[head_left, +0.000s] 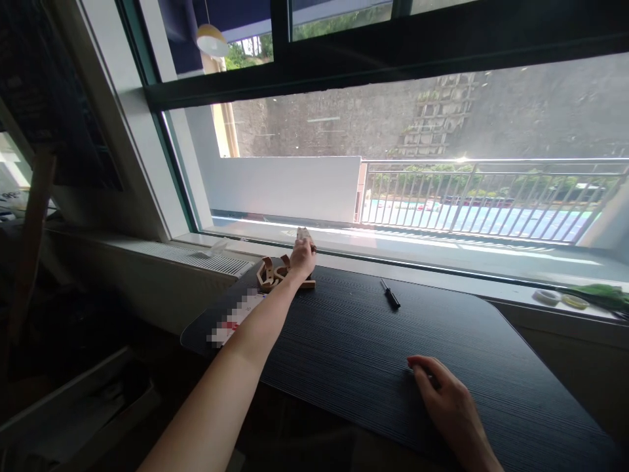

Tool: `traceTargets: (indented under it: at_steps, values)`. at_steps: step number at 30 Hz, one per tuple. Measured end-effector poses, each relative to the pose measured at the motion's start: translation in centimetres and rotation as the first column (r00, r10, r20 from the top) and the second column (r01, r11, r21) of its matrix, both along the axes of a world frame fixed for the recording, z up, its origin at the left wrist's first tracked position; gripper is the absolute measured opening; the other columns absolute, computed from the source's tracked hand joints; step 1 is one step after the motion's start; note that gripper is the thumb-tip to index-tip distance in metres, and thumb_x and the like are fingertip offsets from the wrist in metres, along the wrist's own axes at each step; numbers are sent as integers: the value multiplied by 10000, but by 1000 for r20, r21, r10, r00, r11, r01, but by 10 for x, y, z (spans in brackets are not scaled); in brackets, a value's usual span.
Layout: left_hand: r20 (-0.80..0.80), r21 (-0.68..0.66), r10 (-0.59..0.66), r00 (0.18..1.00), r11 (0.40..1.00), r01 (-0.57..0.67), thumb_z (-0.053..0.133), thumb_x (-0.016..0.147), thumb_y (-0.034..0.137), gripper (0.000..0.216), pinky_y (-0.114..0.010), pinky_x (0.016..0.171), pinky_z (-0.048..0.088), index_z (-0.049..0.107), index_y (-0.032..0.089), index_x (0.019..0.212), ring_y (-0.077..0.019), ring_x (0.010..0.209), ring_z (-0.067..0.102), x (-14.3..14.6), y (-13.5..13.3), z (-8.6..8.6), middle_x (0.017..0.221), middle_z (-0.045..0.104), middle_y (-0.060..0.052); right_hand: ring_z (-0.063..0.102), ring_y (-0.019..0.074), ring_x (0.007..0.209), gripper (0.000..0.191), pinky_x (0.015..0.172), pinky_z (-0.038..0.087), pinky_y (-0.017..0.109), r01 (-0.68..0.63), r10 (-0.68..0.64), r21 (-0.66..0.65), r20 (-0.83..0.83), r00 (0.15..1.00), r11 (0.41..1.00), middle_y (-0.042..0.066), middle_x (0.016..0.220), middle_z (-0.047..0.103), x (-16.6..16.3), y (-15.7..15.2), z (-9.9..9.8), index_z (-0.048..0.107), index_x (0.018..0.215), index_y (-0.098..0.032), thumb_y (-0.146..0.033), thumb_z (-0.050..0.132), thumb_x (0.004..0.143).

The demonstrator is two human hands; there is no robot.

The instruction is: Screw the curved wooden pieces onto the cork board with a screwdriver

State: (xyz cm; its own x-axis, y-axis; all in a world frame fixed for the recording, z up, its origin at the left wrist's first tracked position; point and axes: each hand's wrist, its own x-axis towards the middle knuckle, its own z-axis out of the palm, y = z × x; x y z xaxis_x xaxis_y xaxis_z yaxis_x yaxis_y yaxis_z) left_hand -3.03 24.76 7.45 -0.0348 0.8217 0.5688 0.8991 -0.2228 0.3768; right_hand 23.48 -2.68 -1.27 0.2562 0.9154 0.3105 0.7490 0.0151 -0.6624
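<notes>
My left hand (303, 257) stretches to the far left of the table, its fingers closed around a small pale object (303, 233) whose kind I cannot make out. Just beside and below that hand lie several brown wooden pieces (268, 274), some curved and some angular; the wrist hides part of them. My right hand (441, 387) rests low over the right half of the dark table (339, 334). Its thumb and fingers are drawn together at the tips, and whatever they hold, if anything, is hidden. A black-handled screwdriver (392, 298) lies between the two hands, touched by neither.
A white and red sheet or packet (240, 318), partly blurred, lies by my left forearm. Beyond the table runs a window sill with tape rolls (548, 298) and green leaves (599, 293) at right. A grille (211, 257) and clear plastic sit left.
</notes>
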Motion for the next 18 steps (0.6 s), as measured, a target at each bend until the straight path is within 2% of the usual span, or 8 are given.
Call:
traceTargets:
  at_steps: [3,5,9,11,12,14,16,18]
  values:
    - [94,75,20,995,997,-27,527,813,167,270,-298,741,514,458,152,1074,-186,910,559,-14,-5,1,1058,520,-111,617,199,869,312,759,475,296,-13,13,1,-10,1000,1000,16,967,674,-2,-2,4,650,926,-252,-439,420,826]
    - [134,116,-12,991,993,-4,536,801,155,254,-291,739,521,469,154,1046,-177,902,565,-18,-8,5,1062,527,-103,618,195,850,311,752,477,295,-14,14,5,-13,1000,1000,16,962,676,-3,-2,6,651,922,-249,-427,412,834]
    - [256,201,-77,964,979,25,566,769,143,266,-314,785,518,490,161,1023,-184,938,566,-9,-19,23,1073,542,-94,620,190,831,298,734,477,283,1,0,32,-26,1000,999,11,939,683,-6,-4,9,666,906,-248,-410,432,819]
    - [393,251,-146,908,967,47,576,759,145,245,-318,809,510,510,159,995,-177,938,570,1,-31,33,1052,560,-89,621,189,828,290,731,475,284,3,-1,48,-46,999,999,9,924,684,-7,-4,9,674,889,-249,-411,448,804]
    - [482,282,-206,852,957,71,579,759,155,233,-309,808,508,519,158,984,-167,922,576,7,-41,37,1042,569,-86,621,192,823,290,728,474,290,4,0,54,-65,998,999,11,919,684,-7,-4,9,677,882,-247,-414,455,798]
    - [696,318,-344,631,935,159,587,763,201,236,-284,775,515,528,163,989,-142,868,597,18,-68,40,999,598,-66,618,202,823,301,733,473,308,18,-8,70,-144,990,997,25,925,682,-6,-3,8,676,895,-237,-428,471,789]
    - [846,348,-413,338,907,238,647,718,248,292,-273,772,508,552,166,981,-135,835,607,27,-104,34,914,624,-35,614,213,847,339,744,477,320,81,-48,102,-289,956,991,48,965,672,-2,-1,5,661,960,-216,-448,488,783]
    - [913,373,-407,5,841,392,673,687,233,276,-269,791,500,573,156,933,-123,806,615,31,-143,18,880,632,-18,610,218,884,408,743,485,319,196,-105,145,-476,873,970,69,1034,651,4,1,1,624,1052,-194,-470,490,785]
